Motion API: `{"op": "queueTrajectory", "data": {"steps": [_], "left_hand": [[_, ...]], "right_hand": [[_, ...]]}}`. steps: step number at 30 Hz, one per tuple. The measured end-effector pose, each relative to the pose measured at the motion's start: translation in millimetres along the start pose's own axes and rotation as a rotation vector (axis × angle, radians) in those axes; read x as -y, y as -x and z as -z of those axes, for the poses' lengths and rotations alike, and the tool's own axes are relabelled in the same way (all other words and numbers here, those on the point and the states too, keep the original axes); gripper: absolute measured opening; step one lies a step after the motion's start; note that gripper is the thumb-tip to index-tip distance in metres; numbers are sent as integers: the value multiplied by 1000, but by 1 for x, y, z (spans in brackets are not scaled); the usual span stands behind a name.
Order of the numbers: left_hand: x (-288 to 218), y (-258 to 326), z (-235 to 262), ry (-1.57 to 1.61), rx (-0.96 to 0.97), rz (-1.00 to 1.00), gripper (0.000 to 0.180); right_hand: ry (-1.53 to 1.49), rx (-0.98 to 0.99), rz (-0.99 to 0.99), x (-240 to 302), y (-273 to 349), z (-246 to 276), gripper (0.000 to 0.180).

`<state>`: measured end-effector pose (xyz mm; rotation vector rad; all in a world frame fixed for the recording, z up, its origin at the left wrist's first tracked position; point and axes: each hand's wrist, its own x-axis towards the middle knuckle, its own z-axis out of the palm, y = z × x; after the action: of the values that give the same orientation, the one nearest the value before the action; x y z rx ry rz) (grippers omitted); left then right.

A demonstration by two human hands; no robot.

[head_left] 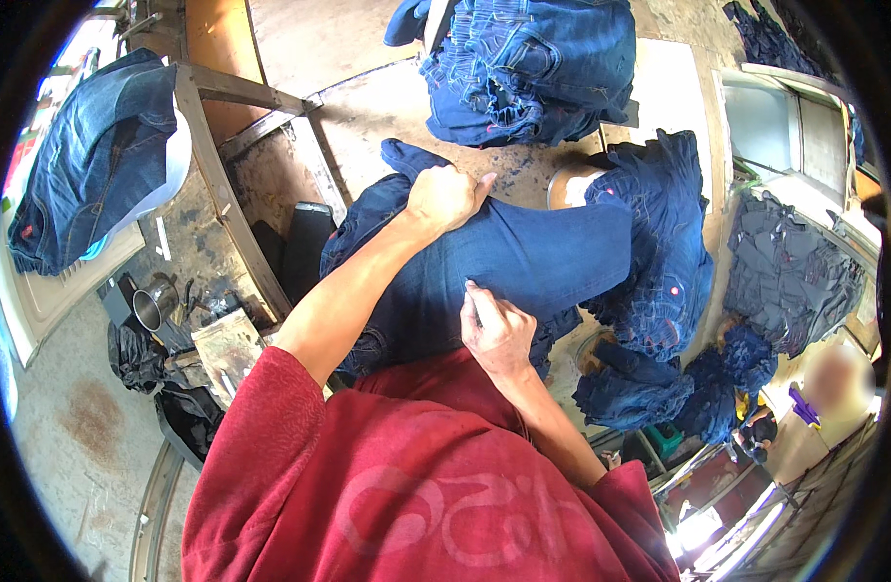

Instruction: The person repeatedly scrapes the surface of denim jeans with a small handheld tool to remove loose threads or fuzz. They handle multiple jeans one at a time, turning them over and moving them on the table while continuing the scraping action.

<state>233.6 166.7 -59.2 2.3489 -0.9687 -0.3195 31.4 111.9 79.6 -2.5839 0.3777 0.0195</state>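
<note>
Dark blue denim trouser leg (523, 257), stretched over a rounded form at the centre of the worn tabletop (368, 116). Left hand (447, 197) closed, gripping its far fold; right hand (496, 330) pinches a small tool against the near cloth. Denim likely soft, heavy, non-slippery; best gripped at folds.

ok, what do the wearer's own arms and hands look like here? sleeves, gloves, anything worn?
Both forearms are bare from about the elbow down. The left hand and the right hand wear no gloves; no watch, ring or band shows on either. Short, loose sleeves of a dark red top end near the elbows. The top carries a faded, paler print across its front.
</note>
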Motion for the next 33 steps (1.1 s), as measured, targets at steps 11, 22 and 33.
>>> {"op": "queueTrajectory", "data": {"steps": [11,22,33], "left_hand": [[-3,0,6,-36,45,14,69],[-2,-1,3,42,67,41,68],[-1,2,2,-9,46,39,70]], "right_hand": [[-46,-59,31,-3,4,4,13],[11,-35,47,-5,7,2,13],[-21,-13,4,-6,8,4,15]]}}
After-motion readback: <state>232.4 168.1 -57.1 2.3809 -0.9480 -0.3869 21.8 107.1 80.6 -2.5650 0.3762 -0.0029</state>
